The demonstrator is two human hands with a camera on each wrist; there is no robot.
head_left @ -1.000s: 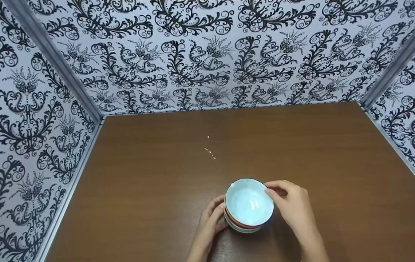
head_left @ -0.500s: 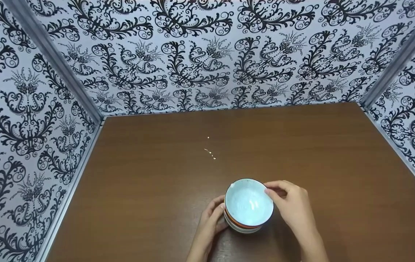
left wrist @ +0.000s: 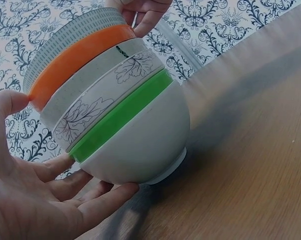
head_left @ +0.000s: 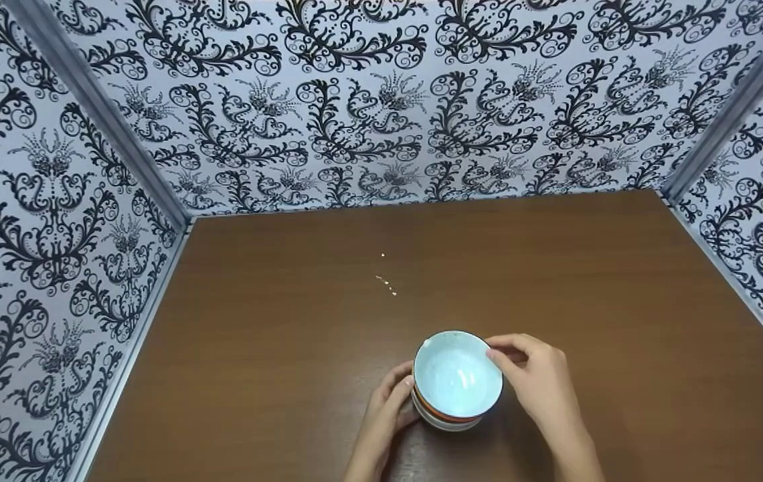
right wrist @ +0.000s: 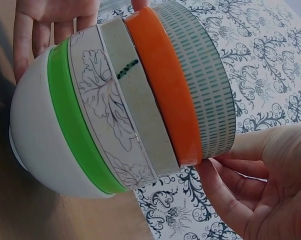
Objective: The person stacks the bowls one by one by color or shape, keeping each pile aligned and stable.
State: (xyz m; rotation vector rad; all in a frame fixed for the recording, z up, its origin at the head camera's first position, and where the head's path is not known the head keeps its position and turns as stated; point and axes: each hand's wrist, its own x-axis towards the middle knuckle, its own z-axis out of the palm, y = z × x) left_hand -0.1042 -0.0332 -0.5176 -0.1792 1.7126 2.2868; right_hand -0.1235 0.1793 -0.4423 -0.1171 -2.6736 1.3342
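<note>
A stack of several bowls stands on the table in front of me. Uppermost is a pale blue-inside bowl (head_left: 458, 375) with teal dashes outside. Under it come an orange bowl (left wrist: 85, 50), a speckled pale bowl (right wrist: 145, 100) with a dark green mark, and a leaf-patterned bowl (right wrist: 103, 95). At the bottom sits a white bowl (left wrist: 145, 135) below a bright green band. My left hand (head_left: 385, 415) cups the stack's left side, thumb at the orange bowl, fingers lower down. My right hand (head_left: 539, 375) pinches the stack's upper right edge, thumb near the orange bowl's rim.
Small whitish crumbs (head_left: 387, 282) lie on the brown wooden table (head_left: 274, 321) beyond the bowls. Patterned black-and-white panels (head_left: 368, 100) enclose the table at the back and both sides, with grey posts (head_left: 100, 114) in the corners.
Both hands and the bowl stack stay in place. The head view has shifted very slightly, so everything sits a few pixels lower.
</note>
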